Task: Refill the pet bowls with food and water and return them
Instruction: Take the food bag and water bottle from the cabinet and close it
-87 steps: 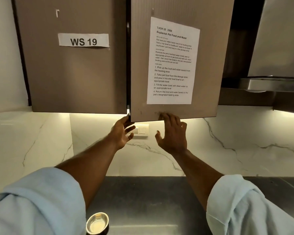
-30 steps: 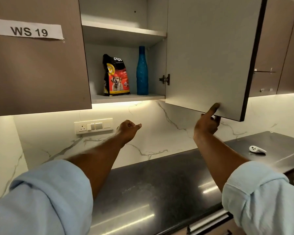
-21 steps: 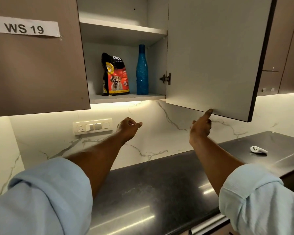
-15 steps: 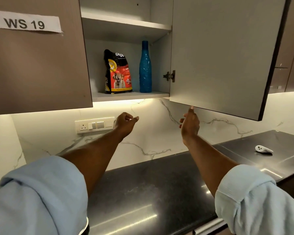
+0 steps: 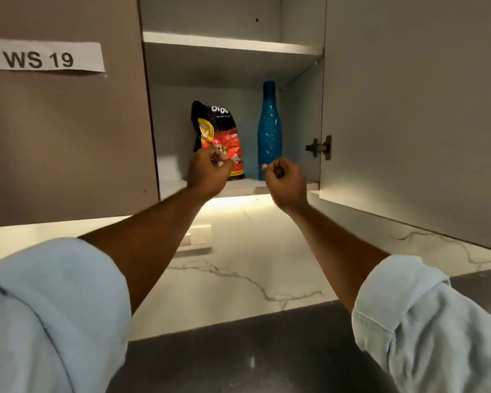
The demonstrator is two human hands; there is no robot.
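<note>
Cupboard shelf [image 5: 238,190], right hand [image 5: 286,181] off door [image 5: 408,109], left hand [image 5: 209,173] risen too, fingers [image 5: 277,169] clenched, empty

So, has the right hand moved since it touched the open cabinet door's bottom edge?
Yes. The right hand has left the open grey cabinet door and moved leftward, and is now up by the base of the tall blue bottle.
</note>
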